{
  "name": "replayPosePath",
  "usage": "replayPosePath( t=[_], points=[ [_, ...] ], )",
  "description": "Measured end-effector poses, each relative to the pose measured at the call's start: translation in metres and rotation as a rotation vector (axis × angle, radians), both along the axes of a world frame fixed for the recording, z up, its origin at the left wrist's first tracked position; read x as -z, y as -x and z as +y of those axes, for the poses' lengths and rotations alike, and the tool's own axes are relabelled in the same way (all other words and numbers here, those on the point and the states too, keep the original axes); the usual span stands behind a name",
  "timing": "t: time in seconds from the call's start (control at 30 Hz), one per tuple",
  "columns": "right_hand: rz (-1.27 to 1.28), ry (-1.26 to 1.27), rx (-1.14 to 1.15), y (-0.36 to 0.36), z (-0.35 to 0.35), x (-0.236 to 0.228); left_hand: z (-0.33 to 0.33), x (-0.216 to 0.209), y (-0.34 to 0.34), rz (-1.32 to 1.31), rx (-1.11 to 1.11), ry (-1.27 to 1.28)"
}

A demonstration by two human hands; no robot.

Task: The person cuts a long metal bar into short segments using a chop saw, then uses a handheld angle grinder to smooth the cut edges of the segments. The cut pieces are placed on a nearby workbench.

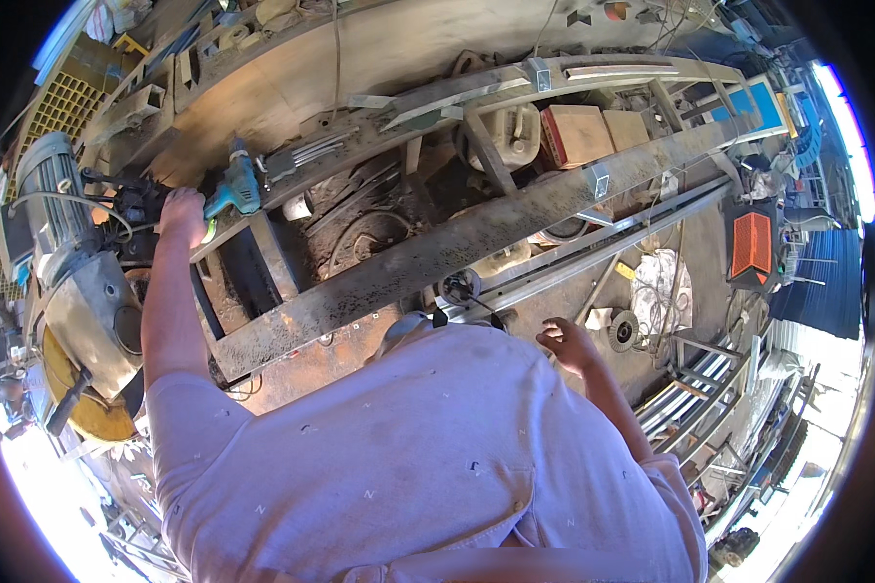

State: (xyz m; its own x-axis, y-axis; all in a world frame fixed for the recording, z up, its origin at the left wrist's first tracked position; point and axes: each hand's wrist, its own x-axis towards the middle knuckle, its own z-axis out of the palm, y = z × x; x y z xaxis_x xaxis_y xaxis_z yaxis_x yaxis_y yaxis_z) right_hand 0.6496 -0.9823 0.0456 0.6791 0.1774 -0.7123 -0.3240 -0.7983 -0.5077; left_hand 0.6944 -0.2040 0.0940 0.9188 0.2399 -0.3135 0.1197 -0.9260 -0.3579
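Observation:
My left arm stretches to the far left, and my left hand point(182, 214) is closed, with its fingers curled in beside the dark clamp parts point(131, 199) of a cut-off saw point(92, 301). What it grips cannot be made out. A small yellow-green object point(210, 231) shows at its edge. Just right of this hand, a teal cordless drill point(236, 187) lies on the steel frame point(408, 253). My right hand point(569, 345) hangs in front of the frame's near beam, fingers loosely bent and apart, with nothing visible in it.
Several metal rods point(306, 154) lie on the frame right of the drill. Inside it stand a pale jerrycan point(507, 136) and a cardboard box point(578, 136). Long metal bars point(603, 238) run along its near side. An orange-and-black case point(752, 243) and a wire spool point(623, 330) are at the right.

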Motion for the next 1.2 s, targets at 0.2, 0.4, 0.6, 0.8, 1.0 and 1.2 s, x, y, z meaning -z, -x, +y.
replayPosePath(
  t=[0.2, 0.4, 0.6, 0.8, 1.0, 1.2],
  points=[
    [-0.021, 0.008, 0.003, 0.005, -0.004, -0.001, 0.004, 0.008, 0.001, -0.02, -0.027, -0.029],
    [0.006, 0.051, -0.003, 0.006, 0.0, -0.003, -0.007, 0.0, -0.002, -0.005, -0.074, 0.002],
    [0.008, 0.053, 0.001, 0.01, -0.005, 0.004, -0.005, 0.006, -0.002, -0.049, -0.098, 0.015],
    [-0.009, 0.061, -0.006, 0.016, -0.015, 0.016, -0.006, 0.009, -0.008, 0.011, -0.154, -0.002],
    [0.003, 0.076, 0.022, 0.019, -0.022, 0.019, -0.016, 0.006, -0.013, 0.026, -0.182, -0.018],
    [-0.007, 0.095, 0.012, 0.021, -0.025, 0.024, -0.02, 0.002, -0.019, 0.05, -0.209, 0.002]
  ],
)
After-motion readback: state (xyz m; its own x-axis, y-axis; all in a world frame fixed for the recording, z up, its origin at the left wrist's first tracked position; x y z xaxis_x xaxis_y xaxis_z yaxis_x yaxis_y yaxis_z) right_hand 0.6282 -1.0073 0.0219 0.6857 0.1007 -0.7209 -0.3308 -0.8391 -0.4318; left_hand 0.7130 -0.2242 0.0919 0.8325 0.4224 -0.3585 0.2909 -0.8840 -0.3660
